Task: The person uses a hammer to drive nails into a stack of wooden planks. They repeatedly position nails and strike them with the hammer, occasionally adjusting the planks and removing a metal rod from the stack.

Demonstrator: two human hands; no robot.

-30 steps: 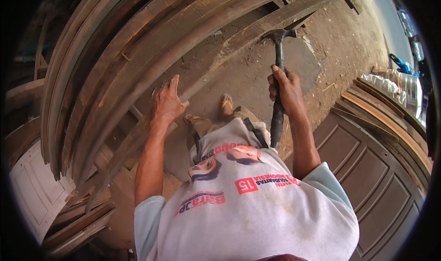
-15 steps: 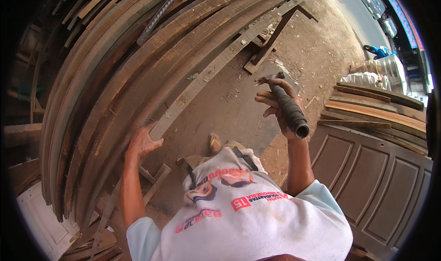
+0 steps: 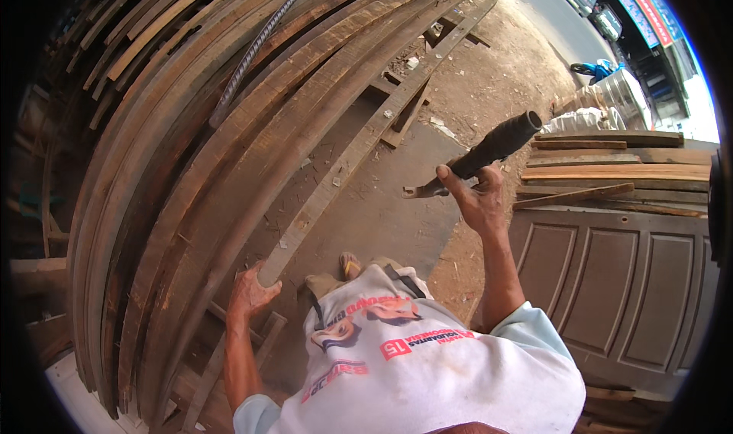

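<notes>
A long narrow wooden plank (image 3: 336,180) runs away from me beside the stacked timber, with several light scraps on its face. My left hand (image 3: 250,293) is closed round its near end, thumb on the right side. On the right, my right hand (image 3: 482,201) is raised above the ground and closed on what looks like a claw hammer (image 3: 496,145). Its thick black-wrapped handle points up and away to the right. The metal claw end sticks out to the left, past my thumb. Part of the head is hidden by my fingers.
Long beams (image 3: 221,167) fill the left side, with a ribbed metal rod (image 3: 263,48) lying on them. Low wooden supports (image 3: 403,121) stand under the plank's far part. At the right are a panelled brown door (image 3: 611,281) and stacked boards (image 3: 618,173). My sandalled foot (image 3: 350,264) is below.
The hammer has been turned: its handle pointed toward me and now points away. My left hand and the plank have come nearer to me. The whole view has shifted slightly.
</notes>
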